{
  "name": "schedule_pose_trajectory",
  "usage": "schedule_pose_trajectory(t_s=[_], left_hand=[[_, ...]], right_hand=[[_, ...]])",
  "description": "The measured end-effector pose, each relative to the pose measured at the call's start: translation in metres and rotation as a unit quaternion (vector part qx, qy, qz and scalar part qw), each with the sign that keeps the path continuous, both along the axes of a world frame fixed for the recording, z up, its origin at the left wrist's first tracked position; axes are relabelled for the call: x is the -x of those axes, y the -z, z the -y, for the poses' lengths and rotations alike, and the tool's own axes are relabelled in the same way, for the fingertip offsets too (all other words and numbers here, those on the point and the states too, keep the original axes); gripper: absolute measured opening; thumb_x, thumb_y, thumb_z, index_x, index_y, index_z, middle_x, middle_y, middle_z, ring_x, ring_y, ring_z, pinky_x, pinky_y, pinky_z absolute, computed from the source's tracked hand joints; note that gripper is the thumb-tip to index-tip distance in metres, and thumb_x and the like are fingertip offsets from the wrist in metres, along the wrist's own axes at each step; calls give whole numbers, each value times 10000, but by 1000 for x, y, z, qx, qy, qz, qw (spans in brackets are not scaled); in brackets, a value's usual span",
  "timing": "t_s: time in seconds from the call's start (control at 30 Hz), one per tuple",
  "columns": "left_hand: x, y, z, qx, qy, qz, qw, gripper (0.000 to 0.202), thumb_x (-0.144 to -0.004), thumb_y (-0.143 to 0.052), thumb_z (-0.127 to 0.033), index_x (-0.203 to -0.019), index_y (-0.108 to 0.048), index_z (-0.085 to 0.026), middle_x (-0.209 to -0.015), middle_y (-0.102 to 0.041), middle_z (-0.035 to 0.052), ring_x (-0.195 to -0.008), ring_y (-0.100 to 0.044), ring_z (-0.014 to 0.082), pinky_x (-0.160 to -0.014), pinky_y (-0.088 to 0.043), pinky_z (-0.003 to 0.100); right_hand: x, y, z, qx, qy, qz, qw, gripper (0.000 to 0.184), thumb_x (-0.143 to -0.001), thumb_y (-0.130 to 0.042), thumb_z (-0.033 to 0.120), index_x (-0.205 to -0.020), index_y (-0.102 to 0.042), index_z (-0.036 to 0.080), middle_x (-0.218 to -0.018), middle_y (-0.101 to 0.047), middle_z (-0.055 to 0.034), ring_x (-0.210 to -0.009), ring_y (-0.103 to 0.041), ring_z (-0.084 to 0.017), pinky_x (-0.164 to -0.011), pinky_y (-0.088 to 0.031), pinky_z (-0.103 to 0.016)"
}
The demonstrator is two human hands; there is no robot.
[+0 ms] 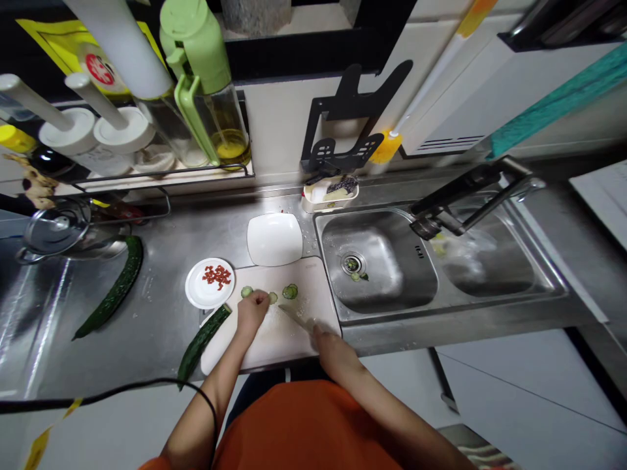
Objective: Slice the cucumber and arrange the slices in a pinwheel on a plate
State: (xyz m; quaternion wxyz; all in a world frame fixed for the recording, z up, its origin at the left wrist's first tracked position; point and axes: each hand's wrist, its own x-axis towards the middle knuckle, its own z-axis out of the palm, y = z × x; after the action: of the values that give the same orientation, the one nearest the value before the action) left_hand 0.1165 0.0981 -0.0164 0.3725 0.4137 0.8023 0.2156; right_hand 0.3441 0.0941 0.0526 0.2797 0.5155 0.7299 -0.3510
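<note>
My left hand (pixel 253 310) is over the left half of a pale cutting board (pixel 274 346), its fingers pinched together. What they hold, if anything, I cannot make out. Pale cucumber slices lie close by, one slice (pixel 273 298) at the fingertips and another (pixel 246 291) just behind the hand. In my right hand (pixel 334 350) is a knife (pixel 295 317), its blade pointing left and away from me over the board. A small overlapping pile of cucumber slices (pixel 290 291) sits beyond the blade. Left of my left hand, a cut cucumber piece (pixel 203 343) rests across the board's edge.
A white plate with chopped red bits (pixel 196 294) stands left of the board, and a white square plate (pixel 274 238) behind it. A whole cucumber (pixel 115 287) lies farther left. To the right are a double sink (pixel 379 307) and a faucet (pixel 455 202). A black cable (pixel 161 380) crosses my left forearm.
</note>
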Motion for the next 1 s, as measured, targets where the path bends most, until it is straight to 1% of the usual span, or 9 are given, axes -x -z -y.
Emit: schedule_pose_trajectory(t_s=[0.1,0.2,0.3,0.43,0.6,0.8,1.0], left_hand=[[1,0,6,-6,-2,-16,1000,218,-780,-507,-314,-646,-636,-200,-570,-576,-39,-573,-517,97,-598,-350,196],[2,-1,9,0,-15,-27,1000,214,-779,-513,-305,-655,-651,-198,-586,-594,-31,-593,-531,100,-606,-351,194],[2,0,9,8,-21,-31,999,193,-771,-528,-293,-677,-666,-196,-612,-624,-19,-613,-552,106,-622,-357,196],[3,1,9,13,-23,-31,999,181,-768,-531,-287,-702,-675,-198,-643,-650,-8,-616,-567,112,-620,-359,200],[3,1,10,7,-21,-35,999,185,-770,-524,-279,-720,-681,-195,-670,-668,8,-636,-581,120,-634,-368,206],[3,0,9,9,-21,-34,999,184,-774,-522,-275,-733,-686,-203,-674,-672,3,-640,-590,121,-643,-374,212],[3,-4,7,23,-12,-40,999,185,-782,-523,-268,-731,-683,-191,-700,-682,18,-657,-596,131,-648,-374,220]], right_hand=[[-1,-2,-1,0,-7,-12,1000,510,-773,-314,-55,-1211,-508,119,-977,-682,-146,-941,-657,-247,-693,-472,-291],[1,-7,-2,-12,-13,-19,1000,483,-758,-327,-57,-1154,-534,127,-988,-678,-139,-940,-656,-236,-686,-461,-272],[7,-11,-3,-31,-19,-12,999,493,-768,-329,-58,-1184,-517,129,-991,-678,-133,-924,-659,-228,-679,-459,-262],[23,-14,-4,-51,-36,-7,998,505,-832,-291,-26,-1278,-466,134,-993,-676,-137,-912,-660,-237,-680,-476,-280],[36,-15,-6,-58,-55,-1,997,488,-879,-312,20,-1343,-414,130,-1044,-657,-164,-947,-649,-227,-748,-479,-283],[43,-21,-9,-41,-40,2,998,450,-888,-278,32,-1278,-475,141,-1051,-656,-167,-939,-647,-228,-744,-473,-276],[47,-22,-7,-40,-38,9,998,448,-885,-296,37,-1284,-464,149,-1040,-661,-158,-937,-650,-229,-730,-484,-272]])
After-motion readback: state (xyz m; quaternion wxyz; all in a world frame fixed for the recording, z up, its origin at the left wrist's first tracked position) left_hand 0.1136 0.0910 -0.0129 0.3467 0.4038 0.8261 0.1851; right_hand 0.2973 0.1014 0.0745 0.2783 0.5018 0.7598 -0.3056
